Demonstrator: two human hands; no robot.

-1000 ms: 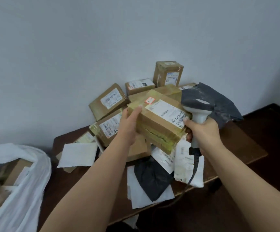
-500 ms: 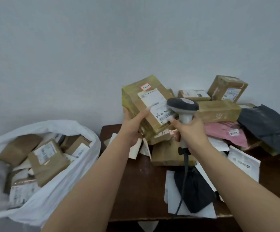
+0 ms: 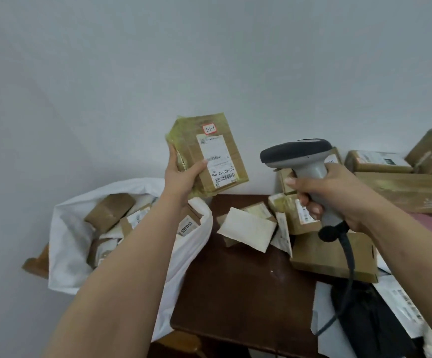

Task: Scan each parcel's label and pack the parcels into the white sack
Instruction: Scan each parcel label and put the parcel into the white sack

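Swinging parcel [image 3: 207,156] leftward off the scanner [image 3: 300,156]; left hand [image 3: 181,174] pinches it above the white sack [image 3: 191,254], right hand [image 3: 339,189] wrapped around the handle. I judge scan done, drop next.

Left hand [image 3: 183,174] raised, thumb and fingers clamped round a parcel [image 3: 209,156], right hand [image 3: 331,192] level, fist wrapped around a scanner [image 3: 302,156] grip, both forearms extended

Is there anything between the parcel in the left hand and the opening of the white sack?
Nothing visible. The left hand holds the parcel in the air, above the white sack. Its mouth gapes open, with packed parcels inside.
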